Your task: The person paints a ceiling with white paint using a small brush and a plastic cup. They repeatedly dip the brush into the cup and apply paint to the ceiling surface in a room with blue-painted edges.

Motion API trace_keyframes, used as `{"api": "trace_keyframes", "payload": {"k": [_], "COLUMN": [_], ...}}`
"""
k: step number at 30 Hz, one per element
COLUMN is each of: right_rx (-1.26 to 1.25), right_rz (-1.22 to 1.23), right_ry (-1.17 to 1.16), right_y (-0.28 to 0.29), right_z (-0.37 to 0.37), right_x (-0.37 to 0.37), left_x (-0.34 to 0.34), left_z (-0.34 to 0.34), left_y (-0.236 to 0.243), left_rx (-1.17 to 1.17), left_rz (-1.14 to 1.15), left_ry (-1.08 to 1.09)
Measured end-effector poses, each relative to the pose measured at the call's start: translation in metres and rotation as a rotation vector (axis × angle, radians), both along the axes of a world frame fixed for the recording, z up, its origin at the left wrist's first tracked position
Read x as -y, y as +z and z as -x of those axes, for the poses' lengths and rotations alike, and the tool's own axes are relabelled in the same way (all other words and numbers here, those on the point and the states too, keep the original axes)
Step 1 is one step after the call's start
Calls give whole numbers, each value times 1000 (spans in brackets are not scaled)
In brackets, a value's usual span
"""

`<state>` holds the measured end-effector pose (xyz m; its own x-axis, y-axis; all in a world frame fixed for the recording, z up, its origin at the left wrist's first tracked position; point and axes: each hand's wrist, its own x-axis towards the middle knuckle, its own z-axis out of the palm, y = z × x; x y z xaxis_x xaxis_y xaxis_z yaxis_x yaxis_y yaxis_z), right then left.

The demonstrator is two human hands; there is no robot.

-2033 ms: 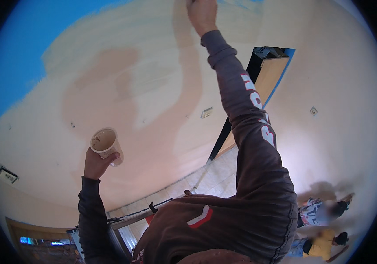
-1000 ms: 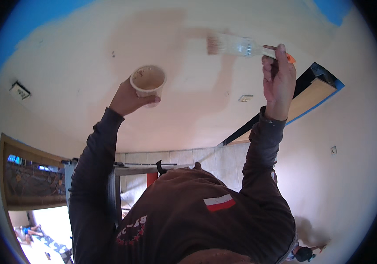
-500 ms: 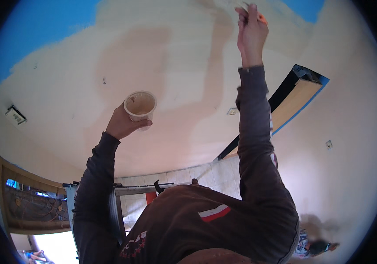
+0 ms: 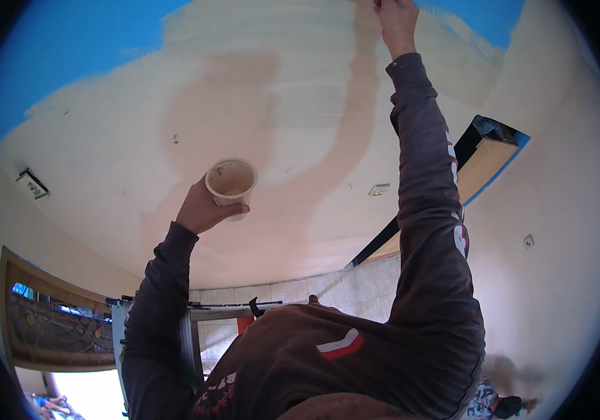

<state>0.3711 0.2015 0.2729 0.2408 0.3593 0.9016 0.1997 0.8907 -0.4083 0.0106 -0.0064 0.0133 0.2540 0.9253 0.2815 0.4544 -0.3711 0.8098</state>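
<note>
My left hand [image 4: 200, 206] grips a translucent plastic cup [image 4: 232, 186] with pale residue inside, held in front of the wall [image 4: 104, 154]. Up at the top edge, my right hand [image 4: 396, 22] is raised with bent fingers on the paintbrush seen earlier, which is now almost wholly out of the picture. The wall's cream coat has a ragged border against bright blue paint [image 4: 83, 35], and my shadow falls across it.
A ladder [image 4: 189, 329] stands at my body above a tiled floor [image 4: 293, 292]. A doorway [image 4: 487, 157] is at right, switch plates [image 4: 379, 190] on the walls, a wooden-framed grille [image 4: 54, 315] lower left. A co-worker [image 4: 496, 400] is low at right, another person [image 4: 47, 406] beyond the left opening.
My right hand has risen from mid-picture to the top edge, taking the brush nearly out of view. My left hand and cup sit slightly lower than half a second ago.
</note>
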Motion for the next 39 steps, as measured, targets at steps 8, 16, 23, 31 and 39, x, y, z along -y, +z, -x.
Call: {"api": "trace_keyframes", "payload": {"k": [8, 16, 23, 31, 39], "right_rx": [-27, -61, -1, 5, 272], "right_rz": [-55, -96, -180, -328, -337], "right_ry": [-175, -328, -708, -905, -1014], "right_y": [7, -1, -7, -19, -25], "right_z": [-59, -142, -202, -169, -105], "right_x": [4, 8, 20, 46, 26], "left_x": [-1, -2, -1, 0, -2], "left_z": [0, 2, 0, 0, -1], "left_y": [1, -3, -3, -4, -2], "left_rx": [-14, -7, 14, 1, 22], "left_rz": [8, 24, 3, 11, 29], "left_ry": [-5, -11, -18, -2, -20]}}
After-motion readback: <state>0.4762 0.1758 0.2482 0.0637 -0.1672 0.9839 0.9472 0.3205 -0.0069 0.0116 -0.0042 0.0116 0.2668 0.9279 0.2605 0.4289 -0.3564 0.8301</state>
